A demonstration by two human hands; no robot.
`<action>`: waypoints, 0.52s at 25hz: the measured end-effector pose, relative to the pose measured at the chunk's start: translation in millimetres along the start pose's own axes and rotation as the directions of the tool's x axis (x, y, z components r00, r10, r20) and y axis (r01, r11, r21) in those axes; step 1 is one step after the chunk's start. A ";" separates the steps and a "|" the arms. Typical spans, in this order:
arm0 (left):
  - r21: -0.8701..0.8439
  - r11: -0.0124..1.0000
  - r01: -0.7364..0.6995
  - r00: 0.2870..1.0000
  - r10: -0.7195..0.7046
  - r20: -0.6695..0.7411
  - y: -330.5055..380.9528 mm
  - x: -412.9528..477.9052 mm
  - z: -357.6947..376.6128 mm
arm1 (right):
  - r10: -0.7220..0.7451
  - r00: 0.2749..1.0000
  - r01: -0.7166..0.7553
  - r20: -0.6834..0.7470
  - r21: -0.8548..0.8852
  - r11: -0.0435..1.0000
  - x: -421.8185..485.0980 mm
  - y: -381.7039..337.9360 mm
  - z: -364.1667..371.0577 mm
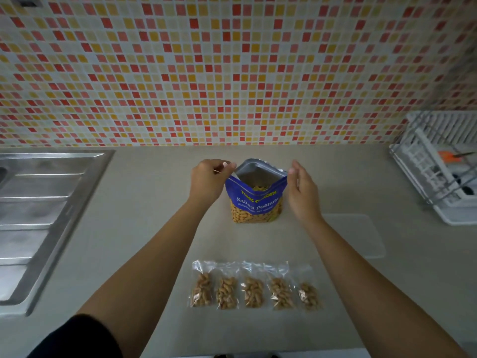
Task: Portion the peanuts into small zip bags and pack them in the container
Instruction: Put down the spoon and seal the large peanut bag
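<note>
far to my left the steel sink (38, 215) and its ribbed drainboard run along the counter (144, 228), with bare worktop between its rim and my arm. my left hand (209, 180) is curled, thumb and fingers pinching the left top corner of the blue salted peanuts bag (255, 200), which stands upright mid-counter with its mouth pulled wide and the silver lining showing. my right hand (300, 188) sits at the bag's right top corner, fingers loosely bent and mostly extended; it is against the edge, but i cannot tell whether it truly grips it. nearer to me, between my forearms, five small zip bags (254, 288) of peanuts lie flat in a row, side by side, well apart from the big bag. to the right of my right arm a clear lid-like sheet (361, 236) lies flat on the counter, and beyond it, at the far right edge, a white dish rack (438, 161) stands against the tiled wall (232, 68).
</note>
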State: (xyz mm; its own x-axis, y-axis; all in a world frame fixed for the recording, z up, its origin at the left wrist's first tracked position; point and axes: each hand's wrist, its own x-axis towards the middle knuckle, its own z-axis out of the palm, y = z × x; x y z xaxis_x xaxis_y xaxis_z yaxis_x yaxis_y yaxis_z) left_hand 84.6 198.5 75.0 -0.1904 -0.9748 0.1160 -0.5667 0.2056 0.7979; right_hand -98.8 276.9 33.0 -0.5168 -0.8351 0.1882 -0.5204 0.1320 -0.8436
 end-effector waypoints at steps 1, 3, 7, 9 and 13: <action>0.007 1.000 -0.026 1.000 0.026 0.009 2.7 1.5 0.0 | -0.026 0.999 0.026 0.025 -0.008 1.000 3.4 1.8 -0.1; 0.007 0.994 -0.110 0.992 0.109 0.062 8.7 2.3 -3.5 | -0.078 0.997 0.078 0.022 0.020 0.997 7.3 6.4 -0.7; 0.111 0.896 -0.429 0.901 0.417 0.118 28.6 -3.8 -23.7 | -0.111 0.993 0.107 0.048 0.086 0.991 11.9 13.3 -4.4; 0.018 0.917 -0.398 0.917 0.398 0.023 32.2 -8.0 -37.7 | -0.113 0.992 0.108 0.049 0.088 0.990 14.3 15.0 -5.3; -0.593 0.801 -0.079 0.969 -0.078 -0.234 -12.1 -17.1 -70.6 | -0.105 0.993 0.100 0.059 0.085 0.991 15.6 14.8 -4.7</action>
State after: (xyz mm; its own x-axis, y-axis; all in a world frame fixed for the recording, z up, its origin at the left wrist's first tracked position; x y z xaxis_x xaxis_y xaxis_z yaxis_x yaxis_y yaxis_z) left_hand 151.2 206.6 105.1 0.0479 -0.9809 0.1886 0.0365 0.1904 0.9810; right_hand -117.7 268.3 25.8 -0.4187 -0.8742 0.2459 -0.5097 0.0021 -0.8604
